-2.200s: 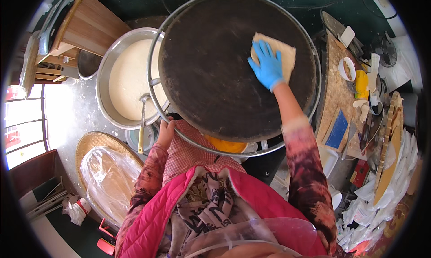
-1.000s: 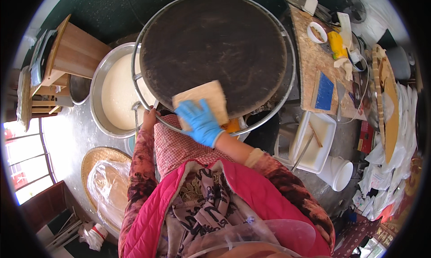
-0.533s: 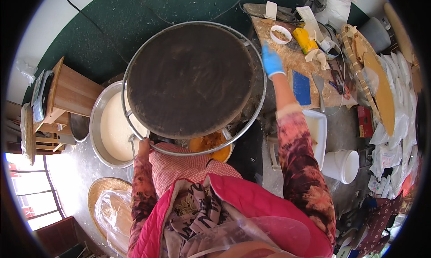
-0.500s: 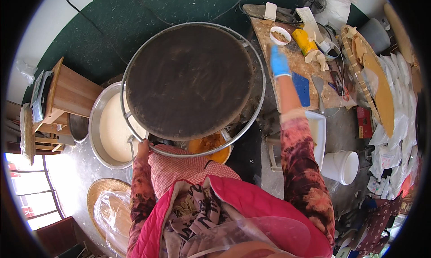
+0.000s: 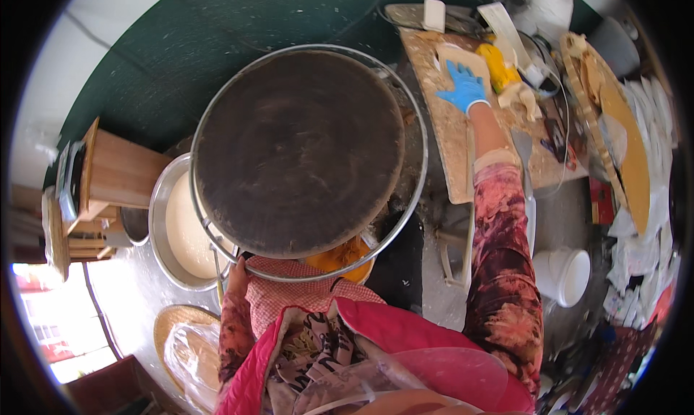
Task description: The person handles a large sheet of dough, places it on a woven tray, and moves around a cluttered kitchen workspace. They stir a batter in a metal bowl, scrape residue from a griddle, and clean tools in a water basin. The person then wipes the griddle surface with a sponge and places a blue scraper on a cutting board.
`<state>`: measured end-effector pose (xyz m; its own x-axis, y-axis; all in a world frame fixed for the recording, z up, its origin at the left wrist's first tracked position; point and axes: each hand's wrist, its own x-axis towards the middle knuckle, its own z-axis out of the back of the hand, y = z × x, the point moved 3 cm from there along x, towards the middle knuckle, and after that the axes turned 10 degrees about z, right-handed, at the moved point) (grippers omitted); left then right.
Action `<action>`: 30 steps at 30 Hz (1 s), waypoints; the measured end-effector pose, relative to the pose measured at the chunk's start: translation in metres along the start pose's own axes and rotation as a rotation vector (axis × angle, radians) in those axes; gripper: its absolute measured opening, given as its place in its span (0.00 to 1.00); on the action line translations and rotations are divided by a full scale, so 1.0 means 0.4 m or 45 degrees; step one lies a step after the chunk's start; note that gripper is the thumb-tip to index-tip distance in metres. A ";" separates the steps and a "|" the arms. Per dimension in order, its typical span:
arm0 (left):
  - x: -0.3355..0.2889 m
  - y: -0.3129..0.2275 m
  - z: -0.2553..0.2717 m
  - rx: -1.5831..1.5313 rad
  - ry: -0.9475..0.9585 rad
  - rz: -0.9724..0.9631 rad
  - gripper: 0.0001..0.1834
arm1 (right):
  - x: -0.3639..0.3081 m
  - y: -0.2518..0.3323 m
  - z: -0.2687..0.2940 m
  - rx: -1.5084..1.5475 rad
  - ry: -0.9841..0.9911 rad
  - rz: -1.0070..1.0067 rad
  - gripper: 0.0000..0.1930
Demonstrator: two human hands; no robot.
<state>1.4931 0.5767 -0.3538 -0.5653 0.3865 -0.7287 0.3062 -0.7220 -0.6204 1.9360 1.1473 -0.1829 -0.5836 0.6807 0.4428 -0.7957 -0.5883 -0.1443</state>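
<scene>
My right hand [image 5: 463,88], in a blue glove, lies flat with its fingers spread on a tan rectangular pad [image 5: 454,53]. The pad rests at the far end of a long wooden board [image 5: 448,151], right of a big round dark griddle [image 5: 300,151]. My left hand [image 5: 237,269] is low at the griddle's near-left rim, next to a thin ladle handle [image 5: 217,270] that leans out of a metal basin of pale batter [image 5: 181,230]. Its fingers are hidden, so its grip cannot be made out.
An orange bowl [image 5: 340,257] peeks from under the griddle's near edge. A yellow object [image 5: 495,64] and small tools lie past the board. A white bucket [image 5: 564,274] stands at the right, a woven tray with plastic [image 5: 184,335] at the lower left, a wooden stool [image 5: 119,170] on the left.
My right hand was wiping the griddle with the tan pad, then carried it off to the right and laid it on the wooden board. The left hand has stayed by the basin.
</scene>
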 end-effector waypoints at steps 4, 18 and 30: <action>0.024 0.051 0.115 -0.211 -0.429 0.066 0.23 | -0.277 0.068 0.047 0.479 -0.192 -0.255 0.13; 0.109 0.185 0.273 1.324 -0.709 -0.177 0.25 | -1.315 0.120 -0.006 0.328 0.795 -1.614 0.33; 0.112 0.214 0.298 1.040 -0.737 -0.140 0.19 | -1.258 0.098 0.051 1.226 -0.223 -1.866 0.31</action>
<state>1.4028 0.4640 -0.4050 -0.9105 0.2932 -0.2917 -0.2665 -0.9552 -0.1285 2.2017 0.7725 -0.3932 0.5327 0.8242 -0.1920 -0.1941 0.3398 0.9202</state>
